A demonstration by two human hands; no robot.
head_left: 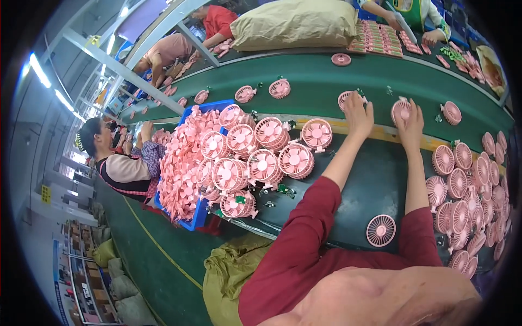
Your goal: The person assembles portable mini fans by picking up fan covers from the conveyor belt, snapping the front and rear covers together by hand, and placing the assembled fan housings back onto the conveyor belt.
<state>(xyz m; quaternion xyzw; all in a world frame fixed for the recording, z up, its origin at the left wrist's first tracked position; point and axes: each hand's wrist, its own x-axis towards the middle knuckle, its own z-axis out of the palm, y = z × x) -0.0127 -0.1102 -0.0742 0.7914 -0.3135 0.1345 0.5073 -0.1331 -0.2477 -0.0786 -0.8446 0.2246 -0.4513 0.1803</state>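
— Where is the left hand [359, 117]?
— Over the near part of the long green conveyor belt [312, 93], partly open, fingers stretched and thumb apart. A round pink plastic fan housing [343, 101] sits on the belt just beside its fingers, partly hidden; I cannot tell whether the hand grips it.
— And the right hand [410, 120]?
— Further right over the same belt, loosely curved, with fingers and thumb about the edge of a second round pink plastic fan housing [401, 110]. Whether it has a firm hold I cannot tell.
— What lies on the near side of the belt?
— A dark green worktable [361, 193]. On it, left of the arms, stand stacked pink cage-like fan housings [265, 167], and left of those a blue plastic bin [200, 215] heaped with pink plastic fan blades [182, 155]. A flat round pink slotted grille [380, 230] lies between the forearms, and a pile of pink round grilles [460, 214] fills the right.
— And across the belt?
— A large brown sack [293, 24], with a co-worker's hand [433, 37] to its right.
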